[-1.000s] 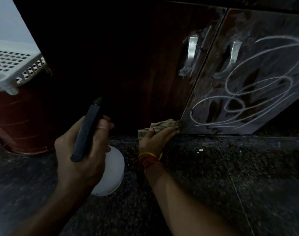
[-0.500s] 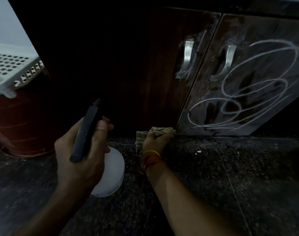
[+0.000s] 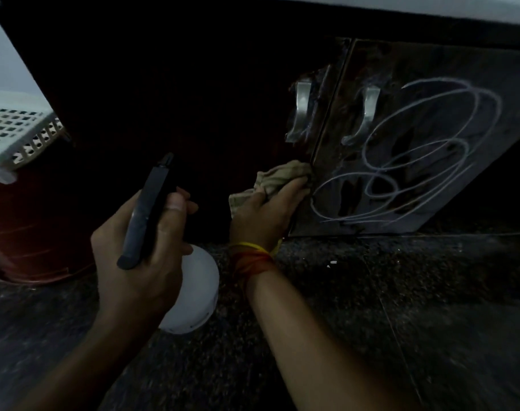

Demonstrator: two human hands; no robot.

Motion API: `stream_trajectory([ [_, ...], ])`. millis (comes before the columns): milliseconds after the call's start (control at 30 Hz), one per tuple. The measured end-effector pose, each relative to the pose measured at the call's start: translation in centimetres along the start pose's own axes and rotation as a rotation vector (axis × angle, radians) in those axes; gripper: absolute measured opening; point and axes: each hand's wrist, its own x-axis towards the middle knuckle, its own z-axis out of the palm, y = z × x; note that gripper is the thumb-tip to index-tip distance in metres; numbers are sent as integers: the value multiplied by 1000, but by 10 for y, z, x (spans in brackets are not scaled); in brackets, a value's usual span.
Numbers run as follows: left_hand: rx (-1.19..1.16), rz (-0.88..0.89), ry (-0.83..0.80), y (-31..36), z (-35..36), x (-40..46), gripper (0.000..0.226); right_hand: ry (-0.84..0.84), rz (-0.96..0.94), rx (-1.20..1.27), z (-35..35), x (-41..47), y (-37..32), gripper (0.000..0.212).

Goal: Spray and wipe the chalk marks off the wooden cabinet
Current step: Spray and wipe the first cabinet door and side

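Up from the door's bottom corner, my right hand (image 3: 267, 209) grips the cloth (image 3: 278, 179); left hand (image 3: 140, 247) clutches the spray bottle (image 3: 152, 209). Wiping underway; next, sweep across the chalk marks (image 3: 415, 155).

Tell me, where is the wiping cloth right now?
In the head view, the cloth is bunched in the right hand, pressed against the cabinet door's edge, just left of the chalk scribbles and below the metal handles.
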Motion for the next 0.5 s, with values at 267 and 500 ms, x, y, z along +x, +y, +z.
stream_trajectory([
  [267,-34,28,27,27,4,9,48,117,-212,46,-23,1,-50,61],
  [500,-33,26,47,30,4,3,31,135,-494,-18,-35,19,-77,50],
])
